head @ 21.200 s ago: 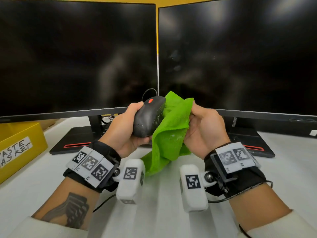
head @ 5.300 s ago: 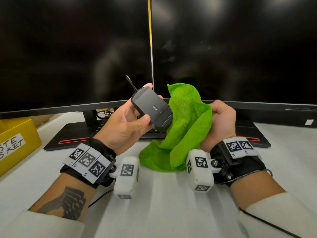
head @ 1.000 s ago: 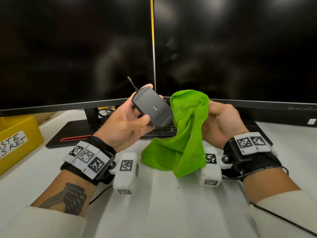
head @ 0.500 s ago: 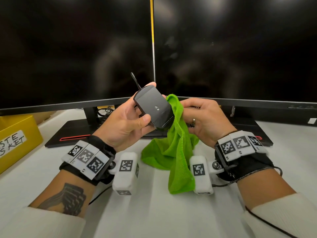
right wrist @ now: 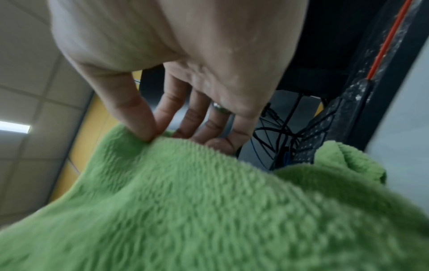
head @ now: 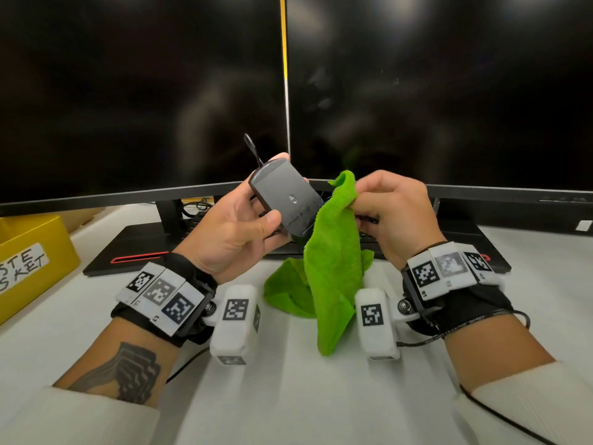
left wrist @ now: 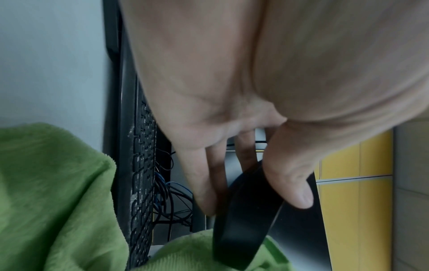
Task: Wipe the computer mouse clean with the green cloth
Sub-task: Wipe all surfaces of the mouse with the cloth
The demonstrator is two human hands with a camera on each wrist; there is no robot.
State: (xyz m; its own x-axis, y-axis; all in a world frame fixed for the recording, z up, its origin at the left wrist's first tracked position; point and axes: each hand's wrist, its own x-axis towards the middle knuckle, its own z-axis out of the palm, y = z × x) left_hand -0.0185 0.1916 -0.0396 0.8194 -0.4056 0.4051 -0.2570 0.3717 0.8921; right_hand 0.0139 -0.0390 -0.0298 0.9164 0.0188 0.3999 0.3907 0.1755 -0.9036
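Two dark monitors fill the far side of a white desk, a yellow bin at far left. Above it, a fuzzy green cloth hangs from the right hand, pinched at its top between thumb and fingers, its tail pooling on the desk. Left of it, the left hand grips the dark grey mouse underside up, cord pointing away, its near end touching the cloth.

Office desk setup: I'm facing two dark monitors side by side, keyboard and tangled cables behind, labelled yellow bin, panel ceiling light.
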